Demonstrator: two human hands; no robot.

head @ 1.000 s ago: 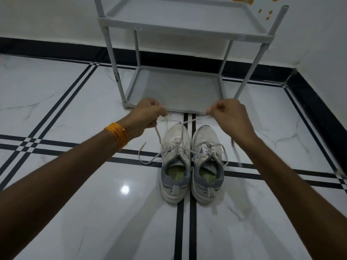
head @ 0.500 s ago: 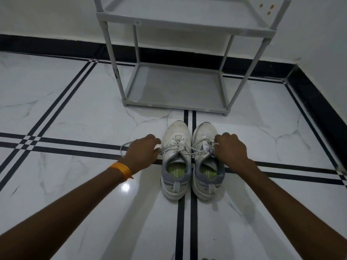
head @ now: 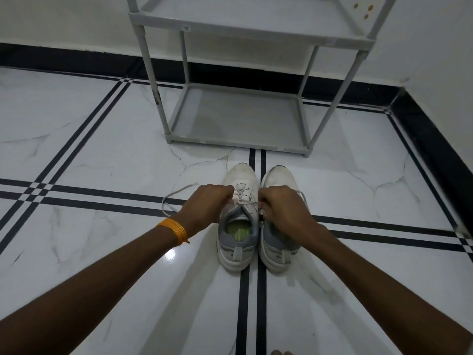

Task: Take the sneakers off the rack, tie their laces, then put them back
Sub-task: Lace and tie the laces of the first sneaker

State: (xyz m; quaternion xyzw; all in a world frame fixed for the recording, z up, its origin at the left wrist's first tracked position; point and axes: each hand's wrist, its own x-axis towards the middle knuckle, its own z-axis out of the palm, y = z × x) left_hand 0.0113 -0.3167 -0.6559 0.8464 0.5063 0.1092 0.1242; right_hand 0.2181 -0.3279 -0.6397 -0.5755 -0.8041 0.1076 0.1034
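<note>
Two white and grey sneakers stand side by side on the floor, toes pointing at the rack: the left sneaker point(head: 239, 242) and the right sneaker point(head: 277, 248). My left hand point(head: 206, 207) is closed on one end of the left sneaker's lace point(head: 169, 201), which loops out over the floor to the left. My right hand point(head: 282, 208) pinches the other end of that lace and covers the right sneaker's tongue. The lace runs taut between both hands across the left sneaker's eyelets.
A grey two-shelf rack point(head: 238, 124) stands just beyond the sneakers against the wall, with nothing on its lower shelf. The floor is glossy white marble with black stripes. A black skirting point(head: 432, 139) runs along the right wall.
Both hands came down from near the rack's front edge to the sneakers and drew together over the left sneaker, pulling its lace tight. The sneakers have not moved.
</note>
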